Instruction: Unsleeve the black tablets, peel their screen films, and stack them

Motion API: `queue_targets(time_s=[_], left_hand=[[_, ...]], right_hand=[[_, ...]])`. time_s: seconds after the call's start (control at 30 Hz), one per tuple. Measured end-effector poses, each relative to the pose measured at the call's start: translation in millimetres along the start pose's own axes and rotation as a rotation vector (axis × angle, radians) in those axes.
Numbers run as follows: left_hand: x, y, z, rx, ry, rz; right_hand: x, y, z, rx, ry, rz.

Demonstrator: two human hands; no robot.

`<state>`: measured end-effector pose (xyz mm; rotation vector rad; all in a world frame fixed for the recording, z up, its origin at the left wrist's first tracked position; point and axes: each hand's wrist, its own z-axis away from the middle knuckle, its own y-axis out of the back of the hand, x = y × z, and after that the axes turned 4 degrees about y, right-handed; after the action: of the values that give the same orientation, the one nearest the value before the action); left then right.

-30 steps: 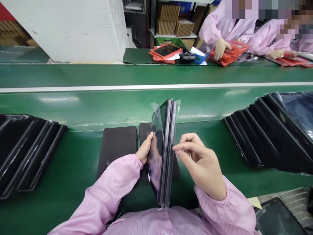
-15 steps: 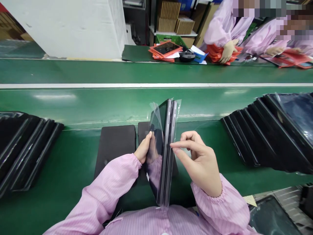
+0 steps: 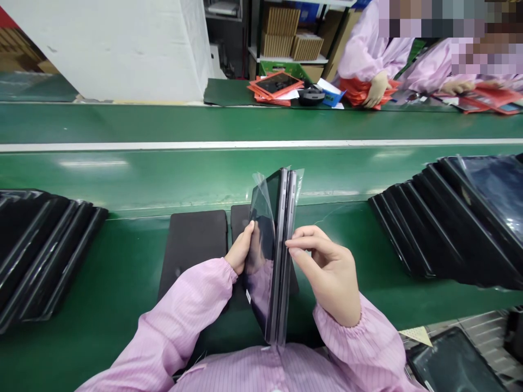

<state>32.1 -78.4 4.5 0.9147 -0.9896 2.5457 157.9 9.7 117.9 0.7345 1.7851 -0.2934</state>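
Note:
My left hand [image 3: 240,249] is closed on the left face of two dark tablets [image 3: 265,272] held upright side by side, their thin edges facing me. Clear film [image 3: 263,191] sticks out loosely around their top. At the right edge of the pair, my right hand [image 3: 324,267] has thumb and forefinger pinched together against the tablets' side. Whatever lies between those fingertips is too small to make out. Beneath and behind the tablets, two flat black slabs [image 3: 196,245] lie on the green bench, one partly covered.
Overlapping rows of dark film-wrapped tablets lie left [image 3: 44,256] and right [image 3: 445,223]. Another dark tablet [image 3: 453,362] is at lower right. Across the green ledge [image 3: 163,122] are orange-sleeved tablets [image 3: 278,84], a black device [image 3: 311,95] and co-workers' hands [image 3: 378,90] on orange sleeves.
My right hand has shifted slightly left and its fingers have drawn closer together at the tablets' edge. The left hand and the pair of tablets stay nearly where they were.

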Motion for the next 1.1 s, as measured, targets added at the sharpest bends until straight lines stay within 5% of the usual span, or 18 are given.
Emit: queue_targets(time_s=[0.67,0.93,1.1], left_hand=[[1,-1.6,1,0.041,-0.009,0.008],[-4,-1.6,-3,0.080,-0.004,-0.009],[-10,0.3,-5,0.063,-0.084,-0.030]], right_hand=[[1,-3,3,0.035,0.056,0.067],[10,-13,8,0.225,0.129,0.193],[19,-21,8,0.304,-0.031,-0.026]])
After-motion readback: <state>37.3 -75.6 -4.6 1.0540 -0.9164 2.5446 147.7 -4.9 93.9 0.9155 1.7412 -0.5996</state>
